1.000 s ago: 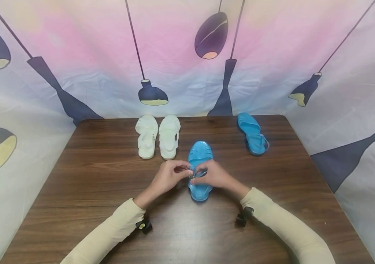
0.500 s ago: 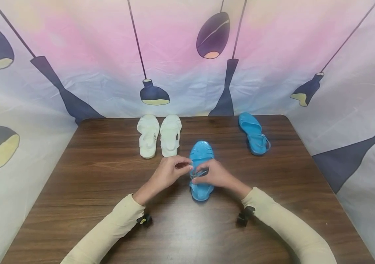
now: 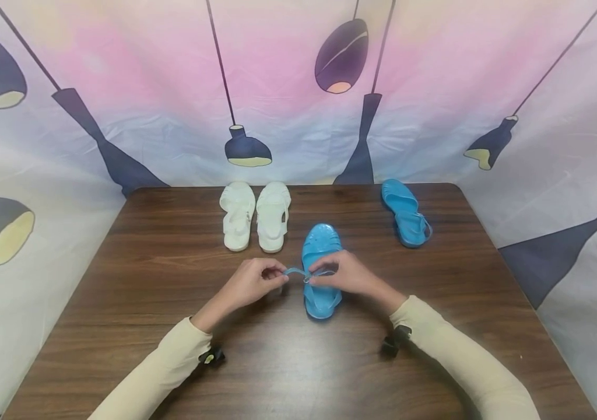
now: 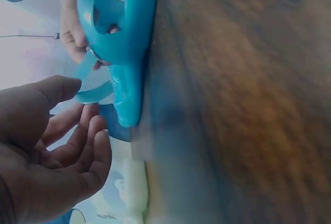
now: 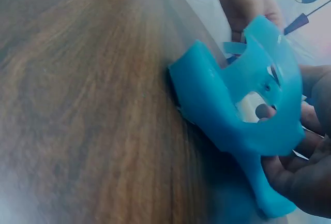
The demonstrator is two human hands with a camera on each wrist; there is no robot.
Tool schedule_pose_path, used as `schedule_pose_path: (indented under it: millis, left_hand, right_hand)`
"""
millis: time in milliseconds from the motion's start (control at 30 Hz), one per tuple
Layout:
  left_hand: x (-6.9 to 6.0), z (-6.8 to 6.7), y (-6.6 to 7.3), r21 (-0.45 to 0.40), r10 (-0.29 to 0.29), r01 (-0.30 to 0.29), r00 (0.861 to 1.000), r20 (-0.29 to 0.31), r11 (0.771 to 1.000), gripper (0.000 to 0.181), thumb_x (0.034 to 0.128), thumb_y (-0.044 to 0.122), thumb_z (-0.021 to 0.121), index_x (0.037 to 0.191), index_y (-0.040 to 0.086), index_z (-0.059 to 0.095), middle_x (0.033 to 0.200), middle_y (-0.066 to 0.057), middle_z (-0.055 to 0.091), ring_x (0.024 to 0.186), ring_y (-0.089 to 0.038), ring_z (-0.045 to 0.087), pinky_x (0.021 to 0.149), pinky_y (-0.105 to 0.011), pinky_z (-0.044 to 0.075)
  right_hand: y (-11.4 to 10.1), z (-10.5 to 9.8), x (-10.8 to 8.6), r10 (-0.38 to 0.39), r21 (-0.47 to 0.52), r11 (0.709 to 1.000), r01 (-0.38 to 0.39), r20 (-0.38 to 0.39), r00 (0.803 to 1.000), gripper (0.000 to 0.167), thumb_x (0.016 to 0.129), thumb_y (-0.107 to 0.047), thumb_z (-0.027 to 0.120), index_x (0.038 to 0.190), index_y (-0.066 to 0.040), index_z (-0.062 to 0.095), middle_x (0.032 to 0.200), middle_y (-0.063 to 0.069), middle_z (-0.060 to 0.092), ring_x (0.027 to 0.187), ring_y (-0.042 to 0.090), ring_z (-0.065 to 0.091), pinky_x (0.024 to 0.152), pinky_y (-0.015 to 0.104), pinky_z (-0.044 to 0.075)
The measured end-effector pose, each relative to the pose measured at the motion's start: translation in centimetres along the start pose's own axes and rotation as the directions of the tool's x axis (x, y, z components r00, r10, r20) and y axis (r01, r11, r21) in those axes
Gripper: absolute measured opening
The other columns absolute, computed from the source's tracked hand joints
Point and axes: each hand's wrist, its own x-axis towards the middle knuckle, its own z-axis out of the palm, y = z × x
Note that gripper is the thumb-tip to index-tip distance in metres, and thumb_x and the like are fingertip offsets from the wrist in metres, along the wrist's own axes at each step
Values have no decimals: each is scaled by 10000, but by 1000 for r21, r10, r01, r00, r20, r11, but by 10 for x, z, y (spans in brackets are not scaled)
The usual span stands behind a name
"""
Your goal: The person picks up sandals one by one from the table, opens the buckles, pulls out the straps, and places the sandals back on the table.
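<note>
A blue sandal (image 3: 322, 239) lies on the table with its toe toward the back. My left hand (image 3: 253, 282), left of it, pinches the end of its thin strap (image 3: 295, 270), which stretches out from a small metal buckle (image 4: 93, 53). In the left wrist view the thumb and a fingertip of my left hand (image 4: 57, 141) meet at the strap. My right hand (image 3: 348, 274) holds the strap by the buckle, over the sandal's middle. The right wrist view shows the fingers of my right hand (image 5: 310, 167) around the strap side of the sandal (image 5: 222, 105), partly hidden behind it.
Two white sandals (image 3: 238, 217) stand side by side at the back of the brown table (image 3: 172, 233), left of centre. Another blue sandal (image 3: 405, 213) lies at the back right. A printed cloth (image 3: 288, 105) hangs behind and beside the table.
My left hand has moved left, away from the buckle, and now draws the strap's end out sideways. My right hand stays at the buckle. The view has shifted slightly.
</note>
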Motion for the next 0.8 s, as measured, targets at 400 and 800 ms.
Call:
schedule_pose_path:
  millis: [400,800]
  left_hand:
    - [-1,8,-4,-23,-32,35,992,124,999,230,921,211,774,1091,60,741,908,45,721,815,-60,642,721,-238,556]
    - [25,29,15,-102,-27,31,999,41,994,312,931,301,760,1102,45,712,952,-4,734,842,-88,664,759,-259,570]
  right_hand:
    - [0,-19,-11,35,-30,999,-36,-33,999,284,947,-331,750,1158,-142,760,1056,-63,754,1046,122,690,936,369,571]
    - [-3,-21,-10,20,-66,998,-23,-44,999,310,968,-337,722,1167,-102,758,1094,-19,754,1016,136,689,878,362,584]
